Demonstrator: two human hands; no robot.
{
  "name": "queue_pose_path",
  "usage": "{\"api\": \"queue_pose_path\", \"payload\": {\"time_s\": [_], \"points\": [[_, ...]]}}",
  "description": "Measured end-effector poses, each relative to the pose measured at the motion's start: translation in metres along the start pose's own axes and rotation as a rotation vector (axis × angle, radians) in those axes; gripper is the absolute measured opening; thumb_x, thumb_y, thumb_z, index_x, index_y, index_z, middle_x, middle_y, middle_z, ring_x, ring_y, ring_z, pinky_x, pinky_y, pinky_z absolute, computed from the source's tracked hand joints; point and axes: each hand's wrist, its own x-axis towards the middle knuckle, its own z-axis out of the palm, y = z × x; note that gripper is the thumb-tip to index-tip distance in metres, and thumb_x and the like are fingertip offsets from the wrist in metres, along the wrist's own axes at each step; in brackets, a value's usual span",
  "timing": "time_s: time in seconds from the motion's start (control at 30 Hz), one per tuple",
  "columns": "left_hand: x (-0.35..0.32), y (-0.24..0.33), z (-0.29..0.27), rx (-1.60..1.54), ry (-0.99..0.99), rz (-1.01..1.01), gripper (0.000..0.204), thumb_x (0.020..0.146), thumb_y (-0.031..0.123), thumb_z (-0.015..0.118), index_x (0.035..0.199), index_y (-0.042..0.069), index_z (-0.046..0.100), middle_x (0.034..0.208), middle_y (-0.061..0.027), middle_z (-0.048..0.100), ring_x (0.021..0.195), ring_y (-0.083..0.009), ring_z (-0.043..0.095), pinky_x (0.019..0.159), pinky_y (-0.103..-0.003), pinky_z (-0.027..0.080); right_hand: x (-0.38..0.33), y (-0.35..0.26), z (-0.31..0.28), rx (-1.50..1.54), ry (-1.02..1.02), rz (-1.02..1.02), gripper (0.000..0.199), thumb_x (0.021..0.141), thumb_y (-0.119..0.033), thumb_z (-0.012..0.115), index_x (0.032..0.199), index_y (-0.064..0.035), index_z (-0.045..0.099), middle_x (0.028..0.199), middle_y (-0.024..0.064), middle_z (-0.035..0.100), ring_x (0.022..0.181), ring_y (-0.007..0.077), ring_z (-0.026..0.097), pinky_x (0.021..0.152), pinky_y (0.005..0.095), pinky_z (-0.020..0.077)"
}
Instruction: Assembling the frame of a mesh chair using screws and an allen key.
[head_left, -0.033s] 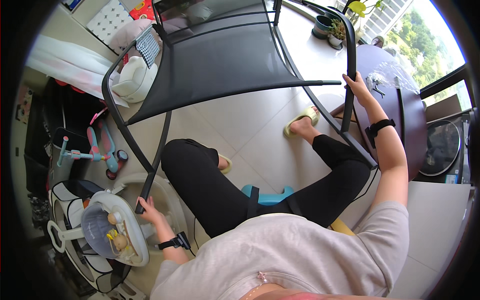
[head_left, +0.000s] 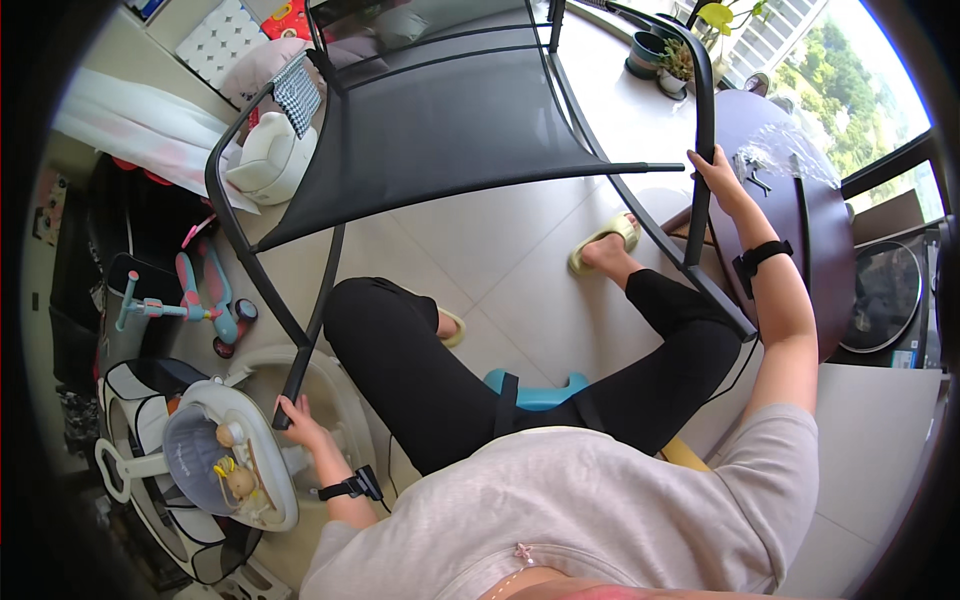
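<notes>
A black mesh chair [head_left: 450,135] with a tubular metal frame is tipped in front of me. My left hand [head_left: 305,425] is closed around the lower end of its left leg [head_left: 292,385]. On the other side, my right hand [head_left: 718,182] wraps the upright tube of the right side frame [head_left: 703,115], below the armrest bend. The seat's front rail [head_left: 650,168] ends just short of that tube, with a small gap showing. Both wrists wear black straps.
A dark round-ended table [head_left: 765,125] with small black tools and clear plastic stands right. Left are a baby walker [head_left: 195,450], a pink-and-blue scooter [head_left: 200,300] and a white child seat [head_left: 275,165]. Potted plants [head_left: 672,70] stand behind. A teal stool [head_left: 540,392] shows between my legs.
</notes>
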Motion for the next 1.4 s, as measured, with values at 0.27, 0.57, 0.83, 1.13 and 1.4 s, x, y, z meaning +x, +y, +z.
{"api": "queue_pose_path", "payload": {"time_s": [0.27, 0.57, 0.83, 1.13, 1.4], "points": [[-0.027, -0.005, -0.016, -0.024, -0.046, -0.094, 0.043, 0.085, 0.031, 0.058, 0.110, -0.003, 0.048, 0.111, -0.0149, 0.050, 0.100, -0.0291, 0.055, 0.084, -0.033, 0.050, -0.013, 0.025, -0.020, 0.017, 0.048, 0.051, 0.036, 0.082, -0.028, 0.060, 0.103, -0.0012, 0.047, 0.077, 0.0014, 0.047, 0.073, 0.0113, 0.046, 0.064, 0.0240, 0.0395], [-0.031, -0.025, -0.029, -0.027, -0.051, -0.246, 0.056, 0.084, 0.037, 0.059, 0.117, -0.004, 0.043, 0.117, -0.0176, 0.049, 0.111, -0.0293, 0.049, 0.096, -0.039, 0.041, -0.021, 0.024, -0.046, 0.027, -0.225, 0.157, 0.052, 0.085, -0.033, 0.057, 0.126, -0.0047, 0.041, 0.116, 0.0076, 0.051, 0.108, 0.0168, 0.047, 0.092, 0.0339, 0.0375], [-0.024, -0.003, -0.014, 0.033, 0.006, -0.212, 0.055, 0.084, 0.035, 0.059, 0.114, -0.007, 0.043, 0.113, -0.0241, 0.052, 0.107, -0.0308, 0.053, 0.094, -0.039, 0.044, -0.084, 0.027, -0.195, -0.179, 0.111, 0.018, 0.033, 0.086, -0.030, 0.056, 0.110, -0.0080, 0.054, 0.097, 0.0015, 0.061, 0.084, 0.0106, 0.059, 0.071, 0.0242, 0.0448], [-0.016, -0.013, -0.021, -0.019, 0.055, -0.252, 0.056, 0.082, 0.036, 0.061, 0.114, -0.008, 0.044, 0.116, -0.0236, 0.050, 0.108, -0.0320, 0.052, 0.094, -0.038, 0.043, -0.118, 0.173, -0.149, -0.541, 0.282, 0.009, 0.025, 0.072, -0.016, 0.068, 0.092, -0.0015, 0.063, 0.091, 0.0145, 0.060, 0.085, 0.0260, 0.060, 0.077, 0.0342, 0.0470], [-0.022, -0.018, -0.027, -0.069, 0.026, -0.248, 0.057, 0.084, 0.039, 0.058, 0.118, -0.005, 0.042, 0.119, -0.0165, 0.048, 0.112, -0.0292, 0.049, 0.094, -0.037, 0.043, -0.103, 0.191, -0.126, -0.714, 0.346, 0.079, 0.014, 0.075, -0.016, 0.064, 0.080, -0.0034, 0.060, 0.089, 0.0122, 0.054, 0.089, 0.0304, 0.054, 0.078, 0.0387, 0.0437]]}}
